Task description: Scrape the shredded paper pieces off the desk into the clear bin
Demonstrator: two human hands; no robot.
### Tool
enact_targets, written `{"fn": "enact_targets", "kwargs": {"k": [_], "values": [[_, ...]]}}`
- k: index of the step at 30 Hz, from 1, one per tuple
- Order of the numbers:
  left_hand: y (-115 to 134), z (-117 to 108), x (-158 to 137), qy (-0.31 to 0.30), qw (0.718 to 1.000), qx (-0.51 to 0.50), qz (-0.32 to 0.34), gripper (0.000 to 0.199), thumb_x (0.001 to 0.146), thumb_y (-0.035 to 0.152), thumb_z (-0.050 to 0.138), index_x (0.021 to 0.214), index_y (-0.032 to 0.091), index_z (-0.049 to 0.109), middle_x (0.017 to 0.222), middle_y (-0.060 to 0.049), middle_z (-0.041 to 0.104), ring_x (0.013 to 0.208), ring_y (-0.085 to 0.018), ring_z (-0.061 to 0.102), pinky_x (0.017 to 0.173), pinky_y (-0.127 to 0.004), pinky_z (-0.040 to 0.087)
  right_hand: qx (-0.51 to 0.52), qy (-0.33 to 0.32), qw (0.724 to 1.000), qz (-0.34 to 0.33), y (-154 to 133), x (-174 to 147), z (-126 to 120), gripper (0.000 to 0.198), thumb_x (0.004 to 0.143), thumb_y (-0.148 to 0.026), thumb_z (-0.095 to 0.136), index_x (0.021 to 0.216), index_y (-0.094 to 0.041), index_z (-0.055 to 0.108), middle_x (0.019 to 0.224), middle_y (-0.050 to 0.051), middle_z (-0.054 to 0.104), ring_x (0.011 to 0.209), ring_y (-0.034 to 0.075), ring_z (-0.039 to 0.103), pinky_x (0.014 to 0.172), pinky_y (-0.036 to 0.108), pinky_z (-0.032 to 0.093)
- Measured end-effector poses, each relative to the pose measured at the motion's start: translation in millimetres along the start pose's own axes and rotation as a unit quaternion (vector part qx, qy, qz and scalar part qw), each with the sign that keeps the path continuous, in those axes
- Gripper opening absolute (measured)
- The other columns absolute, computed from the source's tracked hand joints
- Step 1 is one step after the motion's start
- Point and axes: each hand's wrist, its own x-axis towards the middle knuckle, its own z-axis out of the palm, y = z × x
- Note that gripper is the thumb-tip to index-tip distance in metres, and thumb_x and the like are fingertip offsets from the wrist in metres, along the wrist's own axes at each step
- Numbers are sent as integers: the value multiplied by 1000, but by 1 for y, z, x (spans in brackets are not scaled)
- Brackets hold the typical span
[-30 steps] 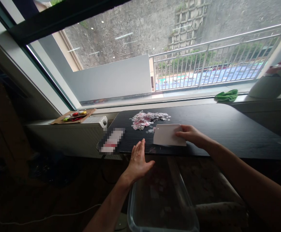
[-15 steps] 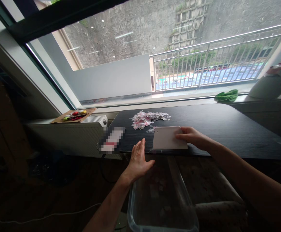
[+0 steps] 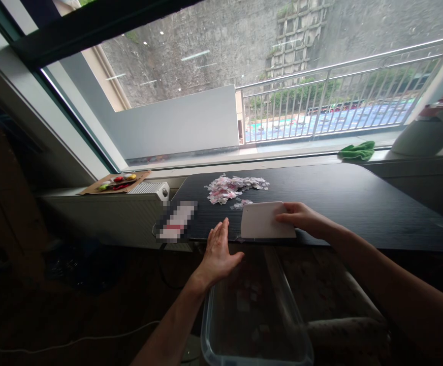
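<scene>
My right hand [image 3: 301, 217] grips the right side of a flat white scraper [image 3: 265, 221] with a small hole in one corner. The scraper lies at the near edge of the dark table [image 3: 343, 203]. Just beyond its left corner are a few loose paper scraps [image 3: 241, 204], and further back rests a heap of shredded paper [image 3: 227, 188]. My left hand [image 3: 219, 254] is open, fingers stretched, at the table's front edge, touching nothing I can make out. Below both hands stands a clear plastic bin [image 3: 259, 353] with some scraps inside.
A blurred-out item [image 3: 178, 221] sits at the table's left end. Left of it, a radiator [image 3: 107, 218] carries cardboard with colourful small objects [image 3: 118, 180]. A green cloth [image 3: 357, 151] and a pale container [image 3: 421, 136] are on the windowsill. A white cable [image 3: 72, 338] crosses the floor.
My right hand has drawn the scraper slightly nearer, to the table's front edge. A few scraps beyond it show more fully. My left hand has stayed in place.
</scene>
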Motion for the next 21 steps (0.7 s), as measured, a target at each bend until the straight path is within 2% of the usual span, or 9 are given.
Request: {"fn": "enact_targets", "kwargs": {"k": [3, 9, 15, 19, 21], "values": [[1, 0, 0, 3, 1000, -5, 2, 91, 67, 25, 66, 147, 10, 23, 150, -19, 36, 144, -31, 24, 119, -52, 13, -5, -19, 1000, 0, 0, -1, 2, 15, 61, -7, 68, 73, -15, 72, 71, 2, 74, 62, 15, 65, 59, 23, 51], [4, -2, 0, -2, 1000, -3, -8, 91, 66, 23, 64, 147, 7, 24, 150, -21, 36, 144, -32, 23, 120, -51, 12, -79, 42, 994, -59, 5, 2, 0, 11, 63, -12, 67, 73, -16, 67, 66, 1, 69, 55, 14, 61, 51, 23, 48], [3, -1, 1, -1, 1000, 0, -9, 92, 65, 24, 65, 147, 7, 24, 150, -20, 35, 144, -31, 25, 119, -49, 16, -108, -1, 989, -105, 10, 2, -1, 14, 63, -21, 68, 75, -16, 65, 67, 1, 68, 56, 14, 61, 52, 25, 50], [2, -1, 1, -3, 1000, 3, -10, 92, 66, 24, 64, 147, 9, 24, 151, -19, 35, 144, -30, 24, 120, -50, 13, -154, 38, 980, -123, 4, -1, -3, 14, 61, -23, 70, 70, -16, 63, 62, 0, 65, 53, 13, 58, 48, 24, 47], [1, 0, 1, -2, 1000, 2, -6, 92, 67, 24, 64, 147, 10, 23, 152, -18, 34, 144, -30, 23, 120, -51, 12, -166, 37, 977, -130, 2, -3, -2, 15, 61, -24, 71, 70, -16, 62, 62, 1, 65, 53, 13, 57, 47, 23, 47]]}}
